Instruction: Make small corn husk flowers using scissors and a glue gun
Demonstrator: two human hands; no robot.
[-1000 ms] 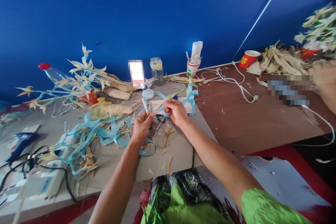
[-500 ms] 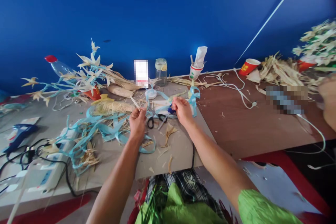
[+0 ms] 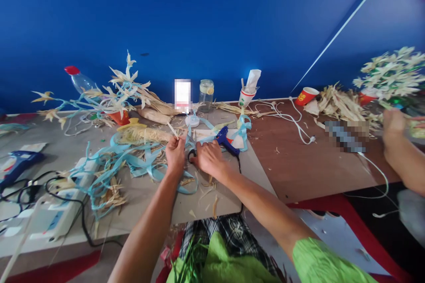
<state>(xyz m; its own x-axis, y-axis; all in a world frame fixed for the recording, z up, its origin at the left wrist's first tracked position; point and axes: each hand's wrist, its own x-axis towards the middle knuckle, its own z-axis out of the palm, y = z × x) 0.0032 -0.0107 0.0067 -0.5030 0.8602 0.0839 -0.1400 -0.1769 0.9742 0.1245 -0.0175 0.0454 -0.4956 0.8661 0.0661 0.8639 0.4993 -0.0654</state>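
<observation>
In the head view, the fingers of your left hand (image 3: 175,154) are pinched together on a pale strip (image 3: 173,131), its free end poking out beyond the fingertips. It looks thin and dry; squeeze or twist hard and it could split, relax and it could slip away.

Your right hand (image 3: 210,157) lies over the scissors (image 3: 189,155), with one black loop showing just left of those fingers. I can't tell whether they are gripping or only resting there, because your hand hides most of the tool. A poor hold could let the scissors turn as you lift, and the left fingers are near enough to be nicked.

Just right of your right fingers, the blue glue gun (image 3: 226,140) rests on the surface (image 3: 229,192). If it's hot, brushing it could burn you. Its cord (image 3: 240,168) passes under your right forearm, so a snag could drag the gun.

Left of your left fingers, loose blue ribbon (image 3: 149,167) could catch the strip or your wrist.
</observation>
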